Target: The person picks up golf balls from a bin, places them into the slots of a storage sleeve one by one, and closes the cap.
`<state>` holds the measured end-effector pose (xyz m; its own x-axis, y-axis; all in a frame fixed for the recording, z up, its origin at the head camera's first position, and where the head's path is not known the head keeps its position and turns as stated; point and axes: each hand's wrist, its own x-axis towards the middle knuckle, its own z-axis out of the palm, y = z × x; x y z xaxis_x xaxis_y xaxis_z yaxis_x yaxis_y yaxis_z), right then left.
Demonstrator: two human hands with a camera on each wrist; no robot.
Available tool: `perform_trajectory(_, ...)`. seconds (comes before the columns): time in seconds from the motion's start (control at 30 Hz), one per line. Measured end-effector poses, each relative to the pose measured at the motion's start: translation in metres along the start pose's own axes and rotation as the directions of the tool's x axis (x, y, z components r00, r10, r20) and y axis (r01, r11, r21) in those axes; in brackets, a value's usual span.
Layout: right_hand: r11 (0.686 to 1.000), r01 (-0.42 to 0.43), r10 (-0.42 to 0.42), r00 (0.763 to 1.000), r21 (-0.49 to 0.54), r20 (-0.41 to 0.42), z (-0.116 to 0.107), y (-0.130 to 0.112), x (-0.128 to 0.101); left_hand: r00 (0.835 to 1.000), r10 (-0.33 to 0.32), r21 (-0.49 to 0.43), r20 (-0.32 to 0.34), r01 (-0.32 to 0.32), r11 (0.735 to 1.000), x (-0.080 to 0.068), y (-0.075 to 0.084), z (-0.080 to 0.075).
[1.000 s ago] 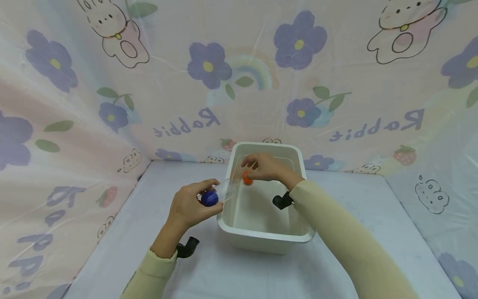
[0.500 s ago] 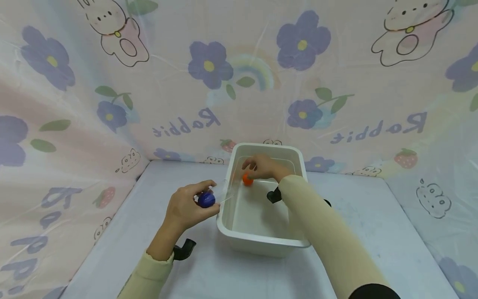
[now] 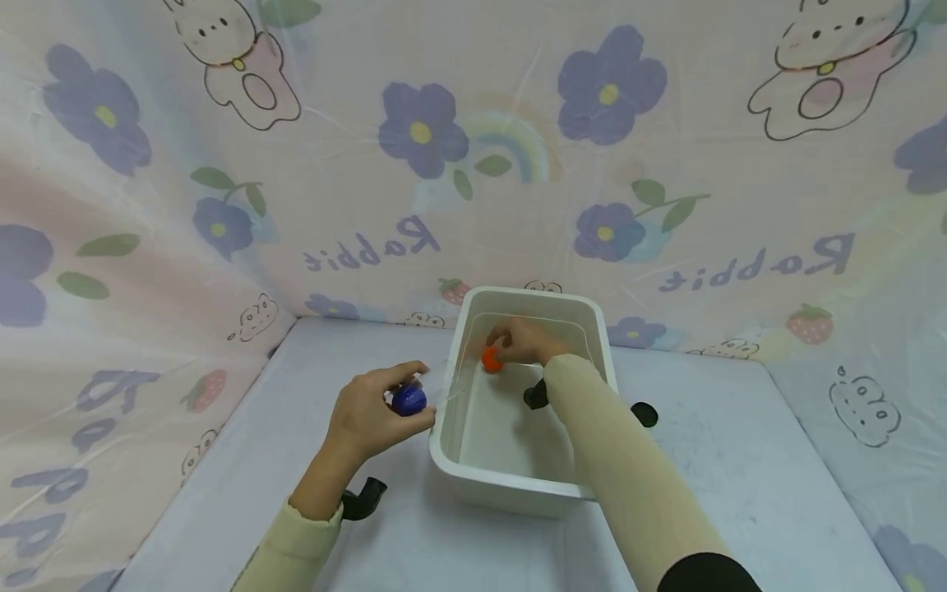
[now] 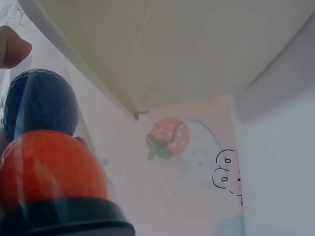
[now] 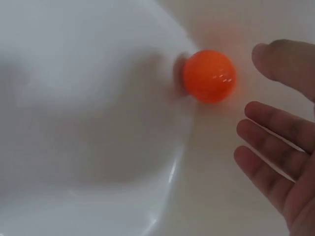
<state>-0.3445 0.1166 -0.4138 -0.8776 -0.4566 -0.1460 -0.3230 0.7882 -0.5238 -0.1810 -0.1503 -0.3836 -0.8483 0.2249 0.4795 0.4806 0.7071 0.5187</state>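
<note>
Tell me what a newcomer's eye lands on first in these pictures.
The orange ball stands out first, bright in the white tub mid-table, with the right hand open just beside it, not gripping. Next, the left hand left of the tub holds a clear tube containing a blue ball and another orange one. Behind, a cartoon flower-and-rabbit backdrop fills the view.

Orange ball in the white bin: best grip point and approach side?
Pinch the orange ball across its widest middle, coming from above with the right hand, whose open fingers are beside it. It is round and smooth, lying by the white bin wall, so side access looks blocked.
</note>
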Motion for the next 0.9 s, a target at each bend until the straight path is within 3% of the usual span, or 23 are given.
perform_trajectory(0.47, 0.992, -0.036, 0.036, 0.999, 0.119, 0.007, 0.022, 0.013, 0.013, 1.000, -0.021, 0.003, 0.000, 0.021, 1.000, 0.000, -0.010, 0.002)
perform_trajectory(0.9, 0.996, 0.066, -0.066, 0.998, -0.058, -0.002, 0.031, 0.015, 0.020, 0.999, -0.025, -0.012, -0.028, 0.025, 1.000, 0.002, -0.018, 0.002)
